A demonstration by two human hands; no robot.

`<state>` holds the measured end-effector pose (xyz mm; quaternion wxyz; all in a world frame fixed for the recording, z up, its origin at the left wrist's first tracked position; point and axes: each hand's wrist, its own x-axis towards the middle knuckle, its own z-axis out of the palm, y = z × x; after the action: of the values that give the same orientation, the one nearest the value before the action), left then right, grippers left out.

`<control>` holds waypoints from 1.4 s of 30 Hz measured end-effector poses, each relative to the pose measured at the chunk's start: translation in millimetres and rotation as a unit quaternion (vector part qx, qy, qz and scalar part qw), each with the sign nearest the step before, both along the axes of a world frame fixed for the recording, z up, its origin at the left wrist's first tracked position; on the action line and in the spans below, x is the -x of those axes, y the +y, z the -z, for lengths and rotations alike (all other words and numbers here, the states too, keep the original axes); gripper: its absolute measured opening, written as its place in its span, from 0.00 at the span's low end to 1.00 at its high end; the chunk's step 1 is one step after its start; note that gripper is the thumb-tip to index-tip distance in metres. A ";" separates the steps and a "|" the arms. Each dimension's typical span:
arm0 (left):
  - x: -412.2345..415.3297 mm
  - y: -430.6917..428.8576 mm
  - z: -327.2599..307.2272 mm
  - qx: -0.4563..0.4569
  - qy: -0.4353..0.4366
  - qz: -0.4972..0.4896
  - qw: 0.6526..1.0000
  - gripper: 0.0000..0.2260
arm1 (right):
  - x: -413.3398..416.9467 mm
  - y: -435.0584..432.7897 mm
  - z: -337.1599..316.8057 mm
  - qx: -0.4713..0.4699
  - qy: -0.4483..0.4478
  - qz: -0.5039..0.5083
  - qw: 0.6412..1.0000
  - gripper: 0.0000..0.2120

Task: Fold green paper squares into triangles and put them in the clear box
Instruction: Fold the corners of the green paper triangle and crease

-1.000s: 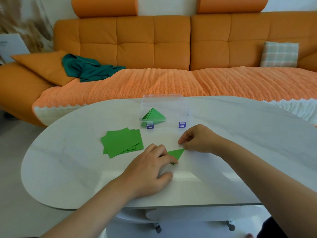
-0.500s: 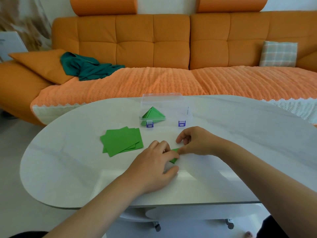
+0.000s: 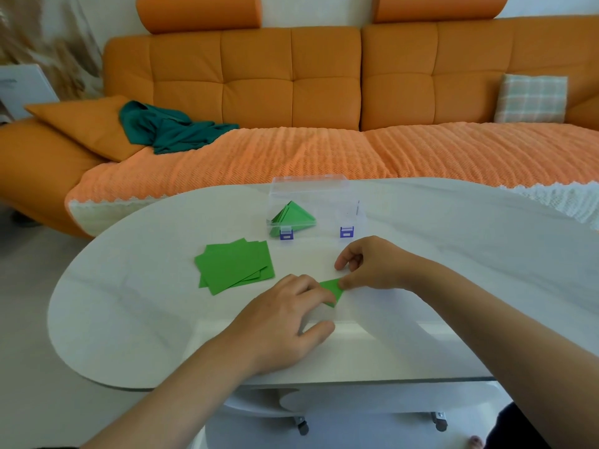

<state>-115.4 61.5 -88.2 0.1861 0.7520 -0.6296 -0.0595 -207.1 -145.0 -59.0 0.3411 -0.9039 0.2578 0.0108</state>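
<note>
Green folded paper (image 3: pixel 332 291), a small triangular piece, lies flat on the white table (image 3: pixel 129 319) near its front edge, between the two hands. The left hand (image 3: pixel 285 322) covers its left part, with the fingers nearly straight and pressing down and the thumb spread on the tabletop. The right hand (image 3: pixel 372 265) meets its far right corner with the thumb tip, the other fingers curled above; whether it pinches or merely presses cannot be told. A loose stack of green paper squares (image 3: pixel 233 270) lies just left of the hands. Farther off stands the open clear box (image 3: pixel 324 189), with folded green triangles (image 3: pixel 293 217) in its left part and two purple latches (image 3: pixel 286 235) on its near side. Beyond the table is an orange sofa (image 3: pixel 291 76) bearing a teal cloth (image 3: pixel 171 131) and a plaid cushion (image 3: pixel 531 98).
</note>
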 end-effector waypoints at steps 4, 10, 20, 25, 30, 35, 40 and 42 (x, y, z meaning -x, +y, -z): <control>6.0 -8.4 -1.0 -0.028 -0.094 -0.010 0.995 0.25 | 0.8 0.9 0.5 -0.002 -0.003 0.002 1.000 0.10; 2.2 -11.0 -4.8 -0.058 -0.136 -0.004 0.989 0.27 | 0.4 -4.0 -0.5 -0.014 -0.010 0.031 0.999 0.09; -3.2 -19.4 -2.1 0.005 -0.006 -0.048 0.999 0.15 | -1.4 -0.8 1.0 0.007 -0.024 0.057 0.998 0.14; -13.2 -26.5 0.2 0.023 0.017 -0.074 0.997 0.16 | 7.6 2.4 10.2 0.026 -0.082 0.015 0.996 0.13; -20.4 -26.2 2.1 0.061 -0.048 -0.049 0.996 0.12 | 16.4 5.2 14.1 0.036 -0.103 -0.059 0.992 0.09; -23.7 -24.7 0.1 0.117 -0.041 -0.045 0.991 0.11 | 15.0 9.8 18.8 0.064 -0.159 -0.096 0.980 0.04; -25.2 -20.7 -8.0 0.138 0.074 -0.068 0.985 0.08 | 14.4 14.6 9.7 0.056 -0.182 -0.086 0.978 0.04; -25.3 -19.5 -11.2 0.160 0.130 -0.085 0.975 0.05 | 15.2 15.8 2.7 0.038 -0.194 -0.084 0.977 0.05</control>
<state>-90.2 42.1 -77.0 0.3890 0.7492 -0.5347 -0.0393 -222.3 -129.2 -61.7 0.3478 -0.9194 0.1103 -0.1466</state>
